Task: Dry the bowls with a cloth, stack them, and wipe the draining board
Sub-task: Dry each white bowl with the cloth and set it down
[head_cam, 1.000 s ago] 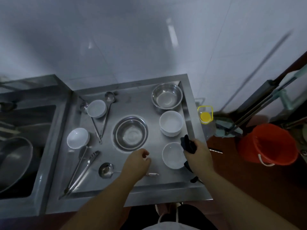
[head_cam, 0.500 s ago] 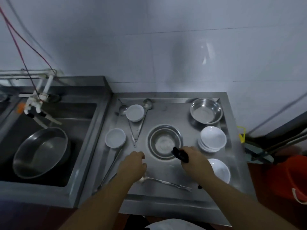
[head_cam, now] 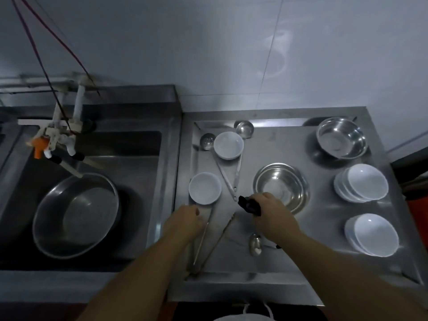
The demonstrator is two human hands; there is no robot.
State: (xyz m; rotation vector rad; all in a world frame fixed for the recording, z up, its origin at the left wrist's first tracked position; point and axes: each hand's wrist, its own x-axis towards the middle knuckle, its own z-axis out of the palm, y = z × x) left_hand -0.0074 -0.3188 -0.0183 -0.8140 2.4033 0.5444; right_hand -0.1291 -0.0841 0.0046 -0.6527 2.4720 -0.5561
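On the steel draining board (head_cam: 324, 230) stand two single white bowls, one at the left (head_cam: 204, 187) and one further back (head_cam: 228, 145). Two stacks of white bowls sit at the right, one behind (head_cam: 361, 183) and one in front (head_cam: 371, 235). A steel bowl (head_cam: 281, 186) is in the middle and another (head_cam: 342, 137) at the back right. My right hand (head_cam: 268, 214) is shut on a dark cloth (head_cam: 249, 205) just in front of the middle steel bowl. My left hand (head_cam: 185, 222) hovers just below the left white bowl, fingers curled, holding nothing.
Tongs (head_cam: 214, 242) lie by my left hand, a second pair (head_cam: 229, 177) between the single bowls. Ladles (head_cam: 244, 129) rest at the back, a spoon (head_cam: 255, 244) near the front. The sink (head_cam: 129, 154) at left holds a large steel basin (head_cam: 76, 214) under a tap (head_cam: 58, 135).
The view swung left, bringing the sink into sight. Both hands shifted left across the board; the cloth hand went from the front right bowls to the middle steel bowl.
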